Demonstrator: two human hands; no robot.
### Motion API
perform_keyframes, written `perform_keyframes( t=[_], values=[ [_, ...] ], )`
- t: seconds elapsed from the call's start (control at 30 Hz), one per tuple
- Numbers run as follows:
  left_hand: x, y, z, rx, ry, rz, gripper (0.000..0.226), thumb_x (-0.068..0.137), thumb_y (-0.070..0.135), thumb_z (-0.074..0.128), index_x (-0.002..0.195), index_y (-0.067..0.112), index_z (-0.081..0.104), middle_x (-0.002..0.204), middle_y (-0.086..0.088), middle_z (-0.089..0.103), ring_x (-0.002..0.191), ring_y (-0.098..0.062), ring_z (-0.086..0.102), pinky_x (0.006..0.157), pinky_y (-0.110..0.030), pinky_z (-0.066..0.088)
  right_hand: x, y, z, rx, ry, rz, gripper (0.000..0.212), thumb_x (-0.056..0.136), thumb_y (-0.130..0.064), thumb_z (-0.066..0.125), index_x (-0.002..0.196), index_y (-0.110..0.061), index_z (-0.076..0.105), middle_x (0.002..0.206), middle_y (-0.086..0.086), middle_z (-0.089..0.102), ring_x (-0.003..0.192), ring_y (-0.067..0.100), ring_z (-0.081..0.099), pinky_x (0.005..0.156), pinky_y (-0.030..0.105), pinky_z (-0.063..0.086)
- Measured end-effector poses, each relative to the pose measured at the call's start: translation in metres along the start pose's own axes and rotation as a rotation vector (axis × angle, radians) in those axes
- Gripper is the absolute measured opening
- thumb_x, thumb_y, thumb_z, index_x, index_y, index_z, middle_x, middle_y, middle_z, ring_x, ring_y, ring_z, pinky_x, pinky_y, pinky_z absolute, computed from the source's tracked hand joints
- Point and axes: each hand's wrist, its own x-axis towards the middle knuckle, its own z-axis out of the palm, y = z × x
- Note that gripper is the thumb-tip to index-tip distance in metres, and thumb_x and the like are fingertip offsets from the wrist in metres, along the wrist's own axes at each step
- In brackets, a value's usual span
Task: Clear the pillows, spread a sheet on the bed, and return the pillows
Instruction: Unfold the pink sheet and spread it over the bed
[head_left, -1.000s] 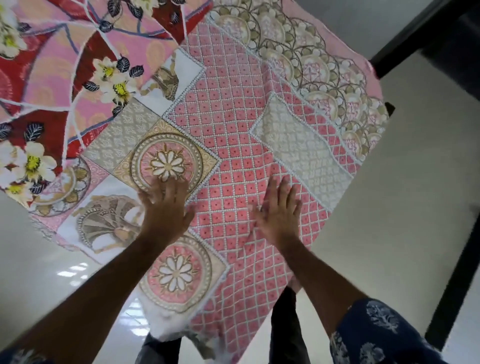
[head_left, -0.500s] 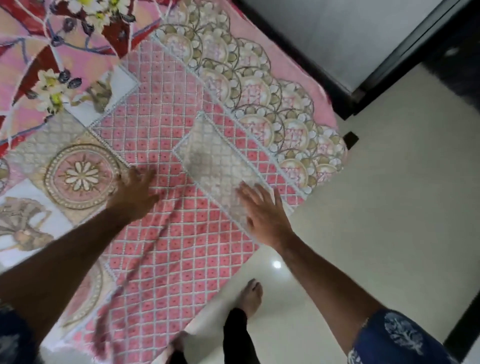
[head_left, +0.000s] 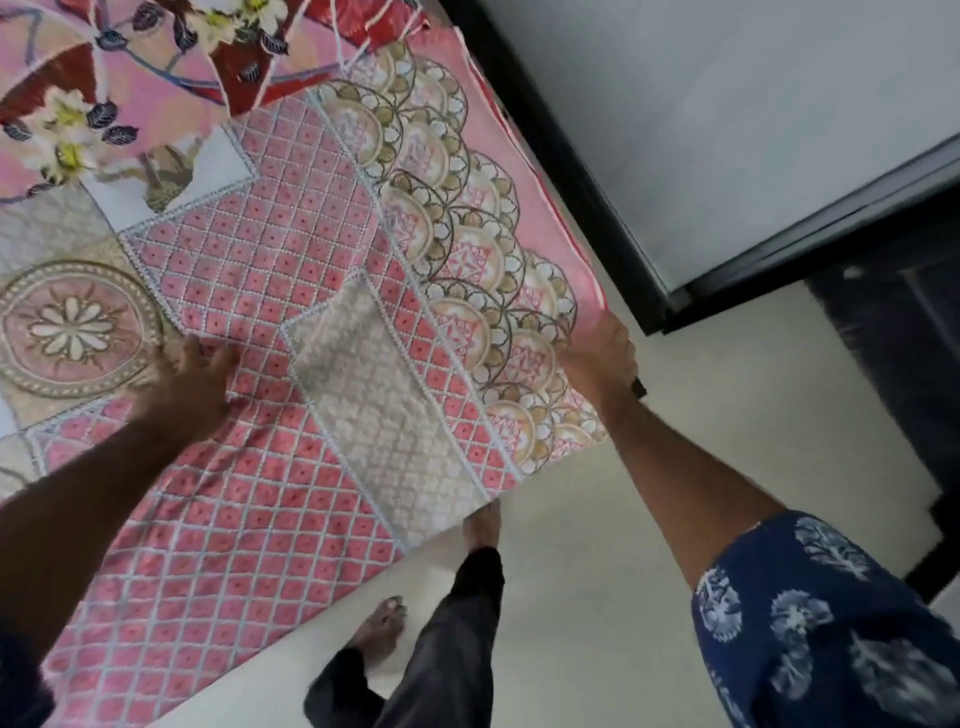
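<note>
A pink patterned sheet with lattice squares, round medallions and a scalloped border covers the bed and hangs over its near edge. My left hand lies flat on the lattice part, fingers spread, beside a large flower medallion. My right hand is at the bed's right corner, fingers curled over the sheet's scalloped edge there. A red and pink floral cloth lies farther up the bed. No pillow shows in this view.
Pale tiled floor runs along the bed's near and right sides. My bare feet and dark trousers stand close to the bed edge. A black-framed white panel and dark furniture stand at the right.
My right hand moved right from the flat lattice area to the sheet's corner edge and curled over it. My left hand slid a little right. My view shifted toward the bed's right corner.
</note>
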Motion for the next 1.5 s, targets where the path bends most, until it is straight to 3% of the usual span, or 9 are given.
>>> perform_keyframes(
  t=[0.1, 0.2, 0.3, 0.5, 0.8, 1.03, 1.17, 1.3, 1.5],
  values=[
    [-0.012, 0.014, -0.009, -0.034, -0.011, -0.078, 0.077, 0.086, 0.039, 0.074, 0.148, 0.023, 0.031, 0.159, -0.022, 0.015, 0.144, -0.062, 0.012, 0.100, -0.084, 0.027, 0.044, 0.021, -0.006, 0.096, -0.037, 0.250, 0.105, 0.072, -0.053, 0.084, 0.153, -0.012, 0.029, 0.154, 0.012, 0.041, 0.141, 0.034, 0.040, 0.117, 0.054, 0.030],
    [-0.022, 0.021, -0.012, -0.062, 0.036, -0.090, 0.075, 0.088, 0.037, 0.072, 0.149, 0.026, 0.030, 0.163, -0.018, 0.012, 0.147, -0.057, 0.009, 0.098, -0.082, 0.030, 0.077, 0.056, 0.001, 0.254, -0.365, 0.283, 0.104, 0.050, -0.054, 0.097, 0.134, -0.007, 0.057, 0.133, 0.010, 0.064, 0.116, 0.029, 0.065, 0.106, 0.048, 0.050],
    [-0.023, 0.029, -0.018, -0.095, 0.027, -0.125, 0.080, 0.086, 0.036, 0.076, 0.151, 0.024, 0.030, 0.161, -0.017, 0.016, 0.146, -0.057, 0.014, 0.098, -0.081, 0.032, 0.084, 0.079, 0.004, 0.224, -0.596, 0.135, 0.074, 0.064, -0.045, 0.094, 0.122, -0.007, 0.068, 0.116, 0.010, 0.074, 0.100, 0.028, 0.072, 0.096, 0.045, 0.057],
    [-0.022, 0.084, -0.027, -0.284, 0.149, -0.304, 0.072, 0.087, 0.028, 0.073, 0.142, 0.004, 0.034, 0.150, -0.025, 0.032, 0.135, -0.050, 0.035, 0.096, -0.071, 0.042, 0.114, 0.102, -0.022, 0.130, -0.678, -0.033, 0.091, 0.040, -0.065, 0.092, 0.108, -0.008, 0.074, 0.096, 0.007, 0.079, 0.085, 0.025, 0.077, 0.079, 0.050, 0.063],
    [-0.027, 0.204, -0.029, -0.395, 0.241, -0.309, 0.067, 0.099, 0.041, 0.050, 0.155, 0.018, 0.021, 0.166, -0.016, 0.013, 0.148, -0.047, 0.019, 0.104, -0.073, 0.036, 0.163, 0.129, -0.049, 0.046, -0.964, -0.219, 0.094, 0.032, -0.072, 0.091, 0.106, -0.015, 0.079, 0.093, -0.001, 0.080, 0.083, 0.013, 0.077, 0.069, 0.027, 0.057],
    [0.012, 0.314, -0.079, -0.613, 0.182, -0.453, 0.090, 0.088, 0.072, 0.051, 0.157, 0.032, 0.010, 0.168, -0.010, 0.000, 0.151, -0.049, 0.003, 0.108, -0.078, 0.024, 0.205, 0.139, -0.044, -0.101, -1.097, -0.407, 0.033, 0.060, -0.032, 0.090, 0.086, -0.017, 0.075, 0.088, 0.000, 0.078, 0.077, 0.009, 0.072, 0.080, 0.039, 0.060],
    [0.023, 0.324, -0.092, -0.635, 0.113, -0.508, 0.096, 0.086, 0.062, 0.066, 0.157, 0.024, 0.015, 0.166, -0.018, 0.004, 0.149, -0.053, 0.003, 0.109, -0.078, 0.022, 0.245, 0.088, -0.064, 0.101, -1.047, -0.313, 0.042, 0.072, -0.020, 0.089, 0.103, -0.010, 0.063, 0.091, 0.002, 0.068, 0.072, 0.006, 0.060, 0.061, 0.015, 0.047],
    [0.030, 0.322, -0.088, -0.654, 0.109, -0.540, 0.100, 0.079, 0.064, 0.071, 0.155, 0.030, 0.016, 0.167, -0.009, 0.003, 0.149, -0.052, 0.003, 0.103, -0.083, 0.025, 0.285, -0.004, -0.067, 0.249, -1.040, -0.290, 0.079, 0.062, -0.065, 0.084, 0.114, -0.009, 0.062, 0.111, 0.009, 0.070, 0.091, 0.019, 0.062, 0.076, 0.032, 0.046],
    [0.034, 0.326, -0.088, -0.624, 0.107, -0.587, 0.104, 0.072, 0.061, 0.079, 0.152, 0.029, 0.020, 0.166, -0.006, 0.006, 0.150, -0.047, 0.008, 0.098, -0.084, 0.029, 0.307, -0.134, -0.053, 0.361, -0.988, -0.165, 0.074, 0.079, -0.051, 0.081, 0.129, -0.012, 0.042, 0.123, 0.004, 0.061, 0.111, 0.023, 0.059, 0.092, 0.041, 0.049]
  ],
)
